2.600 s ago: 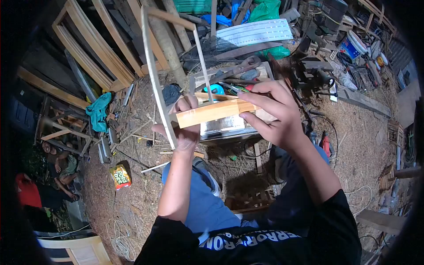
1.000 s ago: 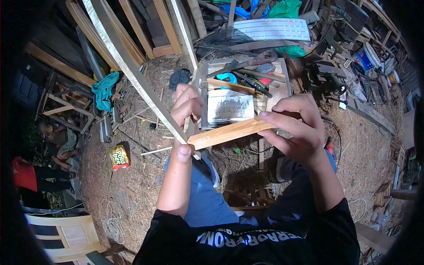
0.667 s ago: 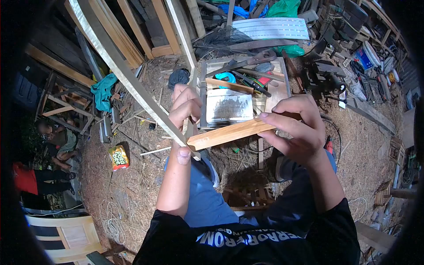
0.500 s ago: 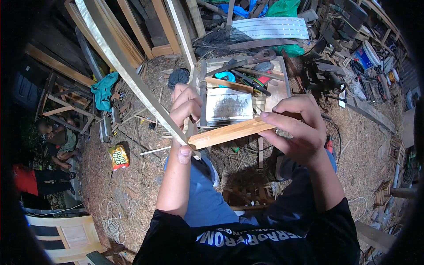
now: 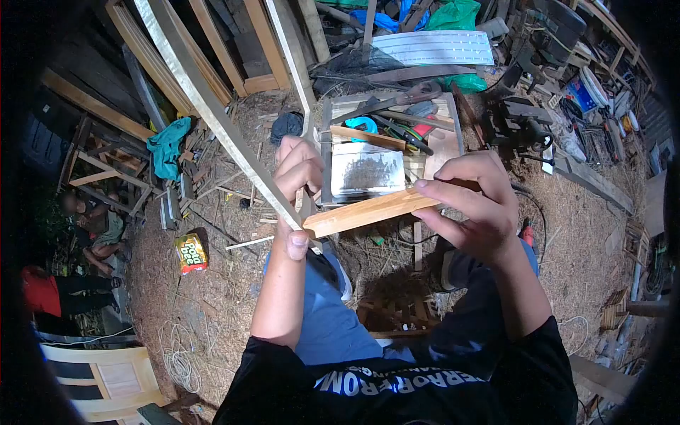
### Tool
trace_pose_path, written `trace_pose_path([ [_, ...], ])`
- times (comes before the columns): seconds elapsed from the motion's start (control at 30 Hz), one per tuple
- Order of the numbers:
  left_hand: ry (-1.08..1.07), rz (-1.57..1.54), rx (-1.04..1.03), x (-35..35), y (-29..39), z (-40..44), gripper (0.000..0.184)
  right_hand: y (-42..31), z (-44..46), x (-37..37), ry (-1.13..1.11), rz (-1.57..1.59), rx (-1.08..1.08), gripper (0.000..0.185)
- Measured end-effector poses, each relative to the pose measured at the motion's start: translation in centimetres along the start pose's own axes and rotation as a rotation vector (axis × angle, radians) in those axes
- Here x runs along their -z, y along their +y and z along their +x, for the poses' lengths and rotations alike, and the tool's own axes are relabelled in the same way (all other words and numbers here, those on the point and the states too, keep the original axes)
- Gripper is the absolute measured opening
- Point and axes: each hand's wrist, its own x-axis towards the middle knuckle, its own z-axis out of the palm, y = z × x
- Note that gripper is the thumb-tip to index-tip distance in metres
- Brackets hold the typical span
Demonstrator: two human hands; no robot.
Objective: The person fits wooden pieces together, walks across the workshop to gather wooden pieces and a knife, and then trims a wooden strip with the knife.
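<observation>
My left hand [image 5: 299, 170] is closed around the lower end of a long pale wooden strip [image 5: 212, 120], which slants up to the upper left edge of the view. Its thumb presses near the strip's lower end. Between thumb and fingers, my right hand [image 5: 482, 202] pinches the right end of a short light-brown wooden piece [image 5: 368, 212]. That piece's left end meets the strip beside my left thumb; whether they are joined I cannot tell. Below and beyond my hands lies a wooden board [image 5: 443, 152] with a whetstone-like grey-smeared block [image 5: 368, 170], a teal tape measure [image 5: 363, 126] and several hand tools.
A snack bag [image 5: 191, 253] and coiled cord [image 5: 182, 358] lie on the shavings-covered ground at left. Two people [image 5: 99, 223] are at the far left. A dark machine [image 5: 520, 124] and a white bucket [image 5: 588, 91] stand at right. Wooden frames [image 5: 265, 42] lean at the back.
The long pale strip's upper part has swung slightly to the right. Both hands keep their hold and have barely moved.
</observation>
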Motion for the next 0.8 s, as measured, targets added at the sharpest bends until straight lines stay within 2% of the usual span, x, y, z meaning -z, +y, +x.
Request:
trace_pose_path([
  [0.8,-0.017,0.035,-0.018,0.24,-0.01,0.11,0.093,-0.11,-0.23,-0.17,-0.018,0.008,-0.031,0.049],
])
